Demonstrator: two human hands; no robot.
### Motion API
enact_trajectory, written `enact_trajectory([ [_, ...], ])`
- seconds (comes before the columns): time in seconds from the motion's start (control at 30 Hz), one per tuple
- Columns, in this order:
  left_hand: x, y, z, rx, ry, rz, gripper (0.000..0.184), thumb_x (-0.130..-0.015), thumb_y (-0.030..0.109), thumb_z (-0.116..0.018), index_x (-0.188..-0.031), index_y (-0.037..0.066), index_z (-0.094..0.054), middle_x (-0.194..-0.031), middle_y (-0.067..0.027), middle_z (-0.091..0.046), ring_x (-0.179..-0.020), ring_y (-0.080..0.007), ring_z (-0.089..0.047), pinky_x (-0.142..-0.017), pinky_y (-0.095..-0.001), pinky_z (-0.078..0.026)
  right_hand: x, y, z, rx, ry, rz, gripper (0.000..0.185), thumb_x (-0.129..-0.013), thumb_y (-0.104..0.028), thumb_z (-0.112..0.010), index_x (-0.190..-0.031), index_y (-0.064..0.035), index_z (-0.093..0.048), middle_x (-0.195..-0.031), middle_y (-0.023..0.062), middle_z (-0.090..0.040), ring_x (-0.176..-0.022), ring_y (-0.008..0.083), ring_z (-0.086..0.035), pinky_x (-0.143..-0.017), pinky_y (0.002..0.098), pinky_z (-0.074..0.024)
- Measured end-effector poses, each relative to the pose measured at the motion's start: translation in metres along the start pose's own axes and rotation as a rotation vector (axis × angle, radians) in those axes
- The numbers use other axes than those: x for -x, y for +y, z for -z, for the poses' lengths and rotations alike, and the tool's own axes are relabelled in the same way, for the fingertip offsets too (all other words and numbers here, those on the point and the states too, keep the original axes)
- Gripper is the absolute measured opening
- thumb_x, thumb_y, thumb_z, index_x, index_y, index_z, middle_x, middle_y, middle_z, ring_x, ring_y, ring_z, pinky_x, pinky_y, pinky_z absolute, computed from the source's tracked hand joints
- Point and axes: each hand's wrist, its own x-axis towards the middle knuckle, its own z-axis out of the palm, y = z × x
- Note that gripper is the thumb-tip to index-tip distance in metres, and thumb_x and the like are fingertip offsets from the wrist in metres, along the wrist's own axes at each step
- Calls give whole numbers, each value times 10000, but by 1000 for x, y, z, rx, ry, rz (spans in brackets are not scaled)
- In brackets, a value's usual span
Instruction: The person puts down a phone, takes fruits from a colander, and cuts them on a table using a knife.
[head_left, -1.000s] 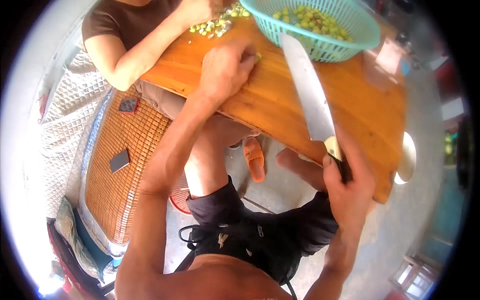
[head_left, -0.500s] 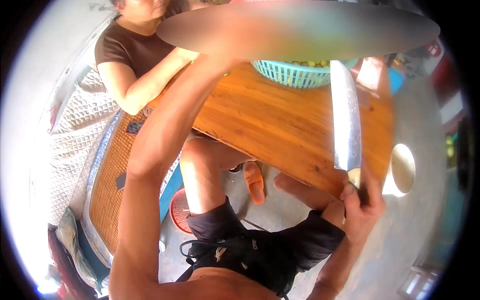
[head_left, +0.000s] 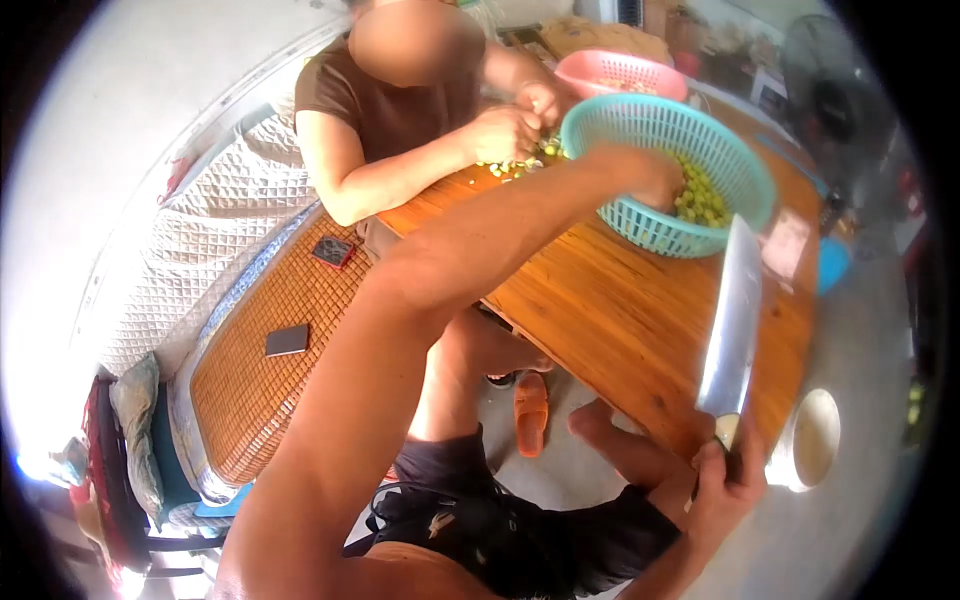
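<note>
My left hand [head_left: 650,178] reaches down into a turquoise plastic basket [head_left: 675,240] holding many small green fruits [head_left: 702,195]. Its fingers are hidden among the fruit and behind the wrist, so I cannot see whether they grip any. My right hand [head_left: 730,470] is closed around the handle of a large kitchen knife [head_left: 730,325] at the table's near right corner. The broad blade points up and away from me, its tip close to the basket's near rim.
Across the wooden table [head_left: 600,300], a person in a brown shirt [head_left: 400,110] handles small green pieces [head_left: 508,168]. Behind the turquoise basket stands a pink basket [head_left: 625,72]. A white bucket [head_left: 810,440] stands right of the table. Two phones [head_left: 287,340] lie on the woven seat.
The view has shifted, showing more of the table and both baskets. My left hand, previously hidden by a blurred patch, now shows in the turquoise basket. My right hand still holds the knife.
</note>
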Motion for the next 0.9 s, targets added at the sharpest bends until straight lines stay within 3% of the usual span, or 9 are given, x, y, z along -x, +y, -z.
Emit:
enact_trajectory([
  [0.17,-7,-8,-3,-98,80,54,372,-856,263,-710,-1150,42,-767,-1111,-175,-751,-1038,-328,-720,-866,-444,-553,-4,15,1,57,1,116,521,-904,28,-623,-1422,60,-588,-1140,103,-675,-892,134,-593,-841,267,-494],
  [0.23,-10,-12,-8,-103,131,57,372,-838,226,-696,-1149,33,-762,-1081,-181,-754,-1027,-333,-722,-859,-447,-551,-4,14,1,11,69,69,516,-935,62,-616,-1447,30,-560,-982,53,-640,-688,86,-528,-614,228,-440],
  [0.5,-13,-10,-8,-139,84,-31,375,-835,221,-686,-1168,70,-770,-1085,-179,-756,-1056,-347,-714,-884,-452,-547,0,-8,-9,18,46,93,512,-957,40,-612,-1464,35,-545,-856,29,-618,-670,79,-521,-595,219,-409],
  [0.57,-15,-14,-7,-105,213,-34,364,-843,221,-679,-1170,91,-774,-1080,-176,-758,-1054,-348,-713,-897,-445,-545,0,-9,-8,13,35,103,513,-961,37,-611,-1469,37,-540,-857,30,-618,-670,80,-522,-596,220,-412],
  [0.63,1,-15,3,-28,327,-89,340,-848,218,-685,-1149,88,-774,-1071,-167,-759,-1003,-324,-721,-869,-425,-555,1,-9,-2,-28,-17,27,492,-972,-27,-647,-1451,46,-563,-1073,75,-680,-755,88,-548,-677,222,-452],
  [0.73,48,-11,20,363,546,-158,283,-902,203,-705,-1116,25,-752,-1127,-134,-760,-1012,-273,-717,-893,-398,-568,3,-16,2,-65,-72,-62,505,-950,10,-627,-1450,50,-565,-1138,95,-675,-887,139,-603,-796,273,-498],
  [0.8,93,-10,12,728,597,-253,201,-927,127,-675,-1081,10,-731,-1048,-95,-754,-958,-203,-706,-857,-347,-571,2,1,3,-33,-22,6,515,-932,25,-617,-1445,49,-571,-1187,115,-666,-996,176,-609,-884,312,-494],
  [0.87,130,-16,-17,742,667,-383,210,-973,144,-681,-1148,30,-709,-941,-32,-709,-789,-152,-677,-712,-327,-571,5,6,4,5,21,66,526,-914,41,-608,-1440,47,-578,-1237,134,-657,-1104,214,-614,-972,351,-490],
  [0.9,137,-21,-41,694,713,-459,204,-969,145,-695,-1140,34,-708,-957,-25,-708,-824,-143,-671,-743,-327,-570,4,3,4,43,5,60,532,-896,49,-603,-1429,40,-592,-1277,156,-646,-1181,243,-593,-1029,376,-463],
])
